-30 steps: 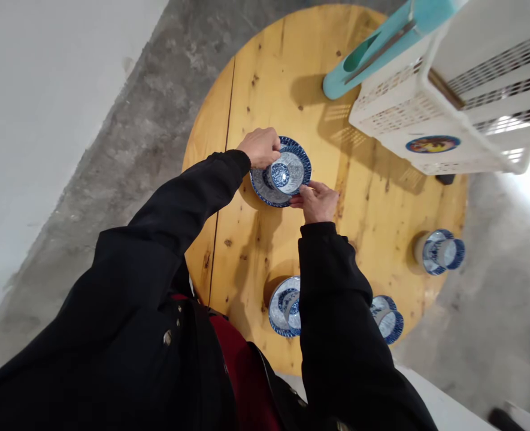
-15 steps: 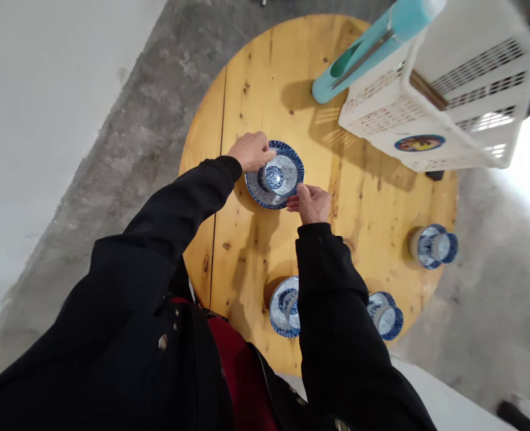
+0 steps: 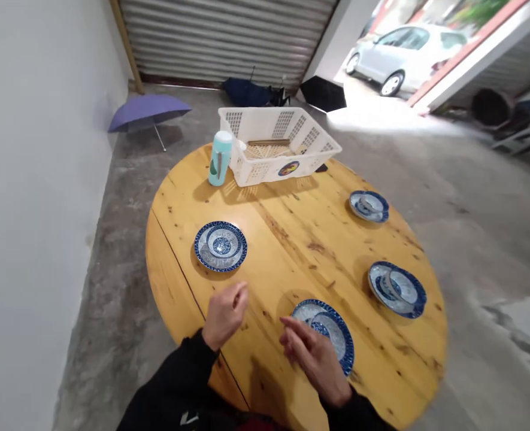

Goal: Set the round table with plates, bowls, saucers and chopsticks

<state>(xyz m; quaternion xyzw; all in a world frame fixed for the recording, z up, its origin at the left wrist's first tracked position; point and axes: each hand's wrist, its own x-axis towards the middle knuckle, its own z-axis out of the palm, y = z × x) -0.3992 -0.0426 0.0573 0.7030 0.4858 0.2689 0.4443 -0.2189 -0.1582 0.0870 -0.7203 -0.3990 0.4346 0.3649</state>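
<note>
Blue-rimmed porcelain plate [image 3: 342, 348] and its bowl [image 3: 321, 328] sit just beneath my right hand [image 3: 315, 359], fingers loosely spread; my left hand [image 3: 224, 314] is curled, apparently empty. A careless sweep of those fingers could catch the bowl and tip it near the wooden table's [image 3: 291, 239] edge.

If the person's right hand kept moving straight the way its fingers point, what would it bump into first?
Probably the blue-and-white bowl on its plate. The right hand would pass very near the left hand, though, and depth is unclear, so it might meet that first.
</note>
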